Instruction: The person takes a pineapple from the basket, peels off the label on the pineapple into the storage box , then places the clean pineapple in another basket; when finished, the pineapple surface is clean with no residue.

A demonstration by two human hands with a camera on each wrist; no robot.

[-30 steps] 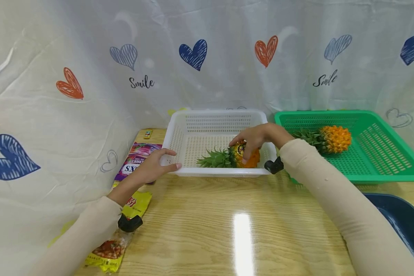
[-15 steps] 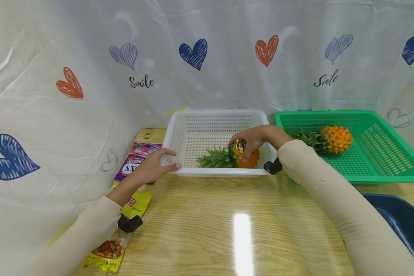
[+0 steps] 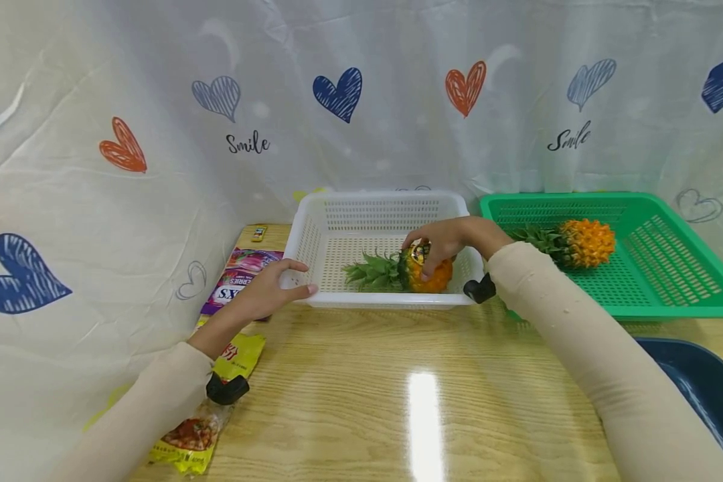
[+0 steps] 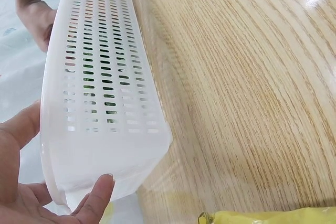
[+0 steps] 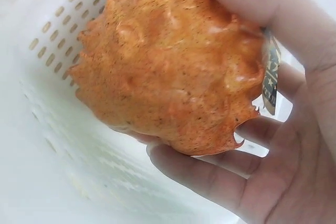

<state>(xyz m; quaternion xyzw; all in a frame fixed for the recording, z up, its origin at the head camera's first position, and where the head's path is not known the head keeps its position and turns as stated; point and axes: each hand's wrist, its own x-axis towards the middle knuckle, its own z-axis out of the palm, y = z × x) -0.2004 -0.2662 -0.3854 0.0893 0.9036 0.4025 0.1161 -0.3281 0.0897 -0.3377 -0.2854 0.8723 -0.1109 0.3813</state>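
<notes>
My right hand (image 3: pixel 438 242) grips a small orange pineapple (image 5: pixel 168 66) inside the white perforated basket (image 3: pixel 391 300). The thumb and fingers wrap its body, and a dark label (image 5: pixel 272 72) shows by the palm. Its green leaf crown (image 3: pixel 372 273) points left, just above the basket floor. At the near left corner of the same basket, my left hand (image 3: pixel 271 289) touches the rim with thumb and fingers spread. In the left wrist view one finger (image 4: pixel 100 195) lies against the outside of that corner.
A green basket (image 3: pixel 675 311) holding another pineapple (image 3: pixel 587 243) stands close at the right. Left of the white basket lie a purple bag (image 3: pixel 235 278), a yellow food packet (image 3: pixel 241 355) and a tiny yellow item (image 3: pixel 258 233). A dark blue tub (image 3: pixel 693 361) sits at the lower right.
The pineapple and its leaf crown have shifted up slightly in the head view, with the right hand still around it. My left hand and the white basket stay in place.
</notes>
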